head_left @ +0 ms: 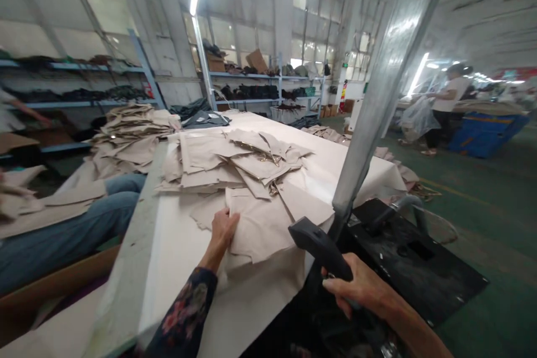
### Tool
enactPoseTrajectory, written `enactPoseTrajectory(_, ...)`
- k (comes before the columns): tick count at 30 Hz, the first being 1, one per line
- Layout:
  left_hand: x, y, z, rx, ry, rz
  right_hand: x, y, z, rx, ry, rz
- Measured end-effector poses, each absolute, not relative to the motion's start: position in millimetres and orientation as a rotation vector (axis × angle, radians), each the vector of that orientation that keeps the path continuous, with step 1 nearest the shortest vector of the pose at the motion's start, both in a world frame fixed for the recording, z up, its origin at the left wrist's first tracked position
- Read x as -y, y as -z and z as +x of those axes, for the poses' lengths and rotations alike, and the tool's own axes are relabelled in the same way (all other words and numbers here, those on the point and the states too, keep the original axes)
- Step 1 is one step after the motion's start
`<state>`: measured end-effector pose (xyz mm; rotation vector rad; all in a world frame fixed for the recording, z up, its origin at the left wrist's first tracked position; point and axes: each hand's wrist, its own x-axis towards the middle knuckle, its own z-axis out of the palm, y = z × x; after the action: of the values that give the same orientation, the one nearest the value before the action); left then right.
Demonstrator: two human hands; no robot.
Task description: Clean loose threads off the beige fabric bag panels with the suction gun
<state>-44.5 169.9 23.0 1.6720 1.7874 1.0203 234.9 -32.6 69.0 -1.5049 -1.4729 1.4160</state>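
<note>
My left hand pinches the left edge of a beige fabric piece near the table's front. Stacked behind that piece is a pile of beige cloth pieces, some with gold-coloured zipper-like strips. In my right hand is a black handheld tool shaped like a scanner, its broad head pointing up and left beside the piece's right corner. The exact kind of tool cannot be made out. The tool's lower end is hidden behind my fingers.
A slanted metal post rises by the white table's right side, near a black board. Left of the table sits a person in jeans, beside another beige pile. Shelves line the wall; another person stands far right.
</note>
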Motion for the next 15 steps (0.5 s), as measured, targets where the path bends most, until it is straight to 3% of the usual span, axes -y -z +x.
enactPoseTrajectory(7, -35.7, 20.6, -54.8, -1.713, -1.302, 1.241, 25.3, -70.3, 197.6, 1.696, -1.504, -1.482)
enactPoseTrajectory(15, -13.5, 20.8, -48.1, -1.371, -1.376, 0.931, 1.3, -60.4, 163.1, 1.855, -1.68, -1.493)
